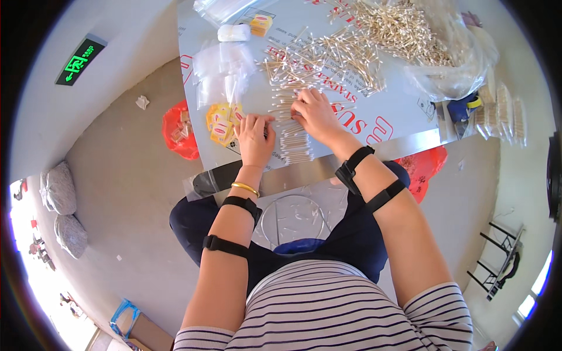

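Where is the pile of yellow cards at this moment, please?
In the head view, the pile of yellow cards lies at left on the table, beside the left hand and below the clear plastic bags.

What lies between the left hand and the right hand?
In the head view, a column of cotton swabs, laid crosswise side by side, lies between the left hand and the right hand.

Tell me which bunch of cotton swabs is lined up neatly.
The swab row nearest the near table edge; its sticks lie side by side, unlike the crossed, heaped swabs farther away.
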`<state>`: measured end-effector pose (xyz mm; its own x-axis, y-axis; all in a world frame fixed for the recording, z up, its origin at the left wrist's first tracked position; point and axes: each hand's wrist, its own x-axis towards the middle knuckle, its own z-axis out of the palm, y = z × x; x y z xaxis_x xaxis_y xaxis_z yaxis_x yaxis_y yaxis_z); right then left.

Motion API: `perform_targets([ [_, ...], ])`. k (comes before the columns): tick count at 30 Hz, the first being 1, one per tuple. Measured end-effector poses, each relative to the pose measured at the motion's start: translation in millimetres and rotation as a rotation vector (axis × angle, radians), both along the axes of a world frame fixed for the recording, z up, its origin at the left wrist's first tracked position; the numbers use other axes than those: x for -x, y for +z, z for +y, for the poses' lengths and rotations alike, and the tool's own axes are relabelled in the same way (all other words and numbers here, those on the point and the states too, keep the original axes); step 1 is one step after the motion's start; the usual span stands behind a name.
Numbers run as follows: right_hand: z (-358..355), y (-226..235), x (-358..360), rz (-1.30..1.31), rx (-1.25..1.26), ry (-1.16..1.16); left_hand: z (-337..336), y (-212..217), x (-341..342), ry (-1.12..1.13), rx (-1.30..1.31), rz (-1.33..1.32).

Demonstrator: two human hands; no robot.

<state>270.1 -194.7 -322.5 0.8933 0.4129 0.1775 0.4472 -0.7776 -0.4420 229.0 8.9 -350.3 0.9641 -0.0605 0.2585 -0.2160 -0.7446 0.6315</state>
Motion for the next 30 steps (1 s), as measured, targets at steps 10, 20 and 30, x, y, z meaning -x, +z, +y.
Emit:
perform_targets([
  [10,-5,2,-3,-0.035,-0.027,-0.051,-2,-3,0,-0.009,-0.129,-0.080],
  [20,-12,-1,0,-0.041,-0.085,-0.097,-5,2,2,0.057,-0.111,-0.027],
  [30,-28,1,10,0.007,-0.196,-0.175,-5,0,-4,-0.010,-0.227,-0.023],
])
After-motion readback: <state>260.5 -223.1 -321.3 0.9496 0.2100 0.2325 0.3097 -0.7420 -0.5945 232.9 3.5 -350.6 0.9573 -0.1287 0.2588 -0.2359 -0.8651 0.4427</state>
